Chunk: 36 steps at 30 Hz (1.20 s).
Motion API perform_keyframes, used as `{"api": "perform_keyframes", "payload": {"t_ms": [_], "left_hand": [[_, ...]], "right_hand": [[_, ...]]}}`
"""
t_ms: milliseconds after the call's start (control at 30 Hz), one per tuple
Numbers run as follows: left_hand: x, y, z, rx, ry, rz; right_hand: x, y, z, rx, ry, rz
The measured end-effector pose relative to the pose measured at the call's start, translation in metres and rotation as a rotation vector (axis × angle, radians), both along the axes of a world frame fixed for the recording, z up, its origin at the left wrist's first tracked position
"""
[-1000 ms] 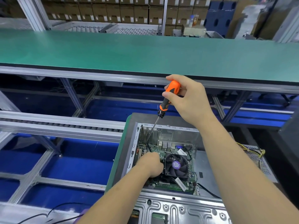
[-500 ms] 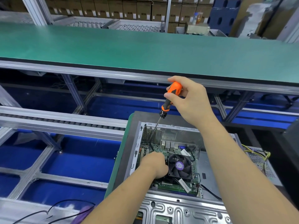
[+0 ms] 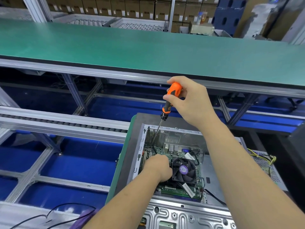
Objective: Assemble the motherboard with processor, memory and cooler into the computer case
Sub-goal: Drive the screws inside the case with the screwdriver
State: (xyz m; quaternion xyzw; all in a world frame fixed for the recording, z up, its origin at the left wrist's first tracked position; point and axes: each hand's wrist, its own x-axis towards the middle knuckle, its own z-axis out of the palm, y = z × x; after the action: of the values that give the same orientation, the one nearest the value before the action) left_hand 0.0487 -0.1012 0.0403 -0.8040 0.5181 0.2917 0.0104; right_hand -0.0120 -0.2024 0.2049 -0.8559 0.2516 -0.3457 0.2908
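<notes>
An open grey computer case (image 3: pixel 140 146) lies on a green-edged work mat. Inside it sits the green motherboard (image 3: pixel 177 190) with a black cooler fan (image 3: pixel 183 170) bearing a purple sticker. My right hand (image 3: pixel 191 103) grips the orange and black handle of a screwdriver (image 3: pixel 171 96), whose thin shaft slants down to the board's far left corner. My left hand (image 3: pixel 158 167) rests on the board just left of the fan, fingers curled and knuckles up; what lies under it is hidden.
A long green bench (image 3: pixel 148 52) runs across behind the case, with a roller rail (image 3: pixel 57 123) at left and blue bins below. Yellow cables (image 3: pixel 262 158) lie on a perforated panel at right. Black wires (image 3: pixel 49 215) trail at the lower left. Cardboard boxes line the back.
The view has shifted slightly. My right hand has kept hold of the screwdriver with its tip at the same corner of the board; my left hand has stayed beside the fan.
</notes>
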Motion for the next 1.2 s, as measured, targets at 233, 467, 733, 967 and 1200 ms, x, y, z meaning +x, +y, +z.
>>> {"api": "perform_keyframes", "payload": {"t_ms": [233, 467, 733, 967, 1200], "left_hand": [[0.000, 0.003, 0.006, -0.102, -0.142, -0.043], [0.023, -0.005, 0.039, -0.630, -0.206, 0.249], [0.075, -0.028, 0.041, -0.711, -0.001, 0.269], [0.085, -0.026, 0.024, -0.840, 0.054, 0.151], [0.086, -0.026, 0.018, -0.893, 0.069, 0.182]], "right_hand": [[0.009, 0.000, 0.007, -0.151, 0.101, 0.032], [0.013, -0.007, 0.011, -0.211, 0.102, -0.029], [0.016, -0.001, 0.005, -0.236, 0.038, -0.109], [0.016, -0.001, 0.011, -0.178, 0.211, 0.036], [0.014, -0.007, 0.035, -0.196, 0.367, 0.117]]}}
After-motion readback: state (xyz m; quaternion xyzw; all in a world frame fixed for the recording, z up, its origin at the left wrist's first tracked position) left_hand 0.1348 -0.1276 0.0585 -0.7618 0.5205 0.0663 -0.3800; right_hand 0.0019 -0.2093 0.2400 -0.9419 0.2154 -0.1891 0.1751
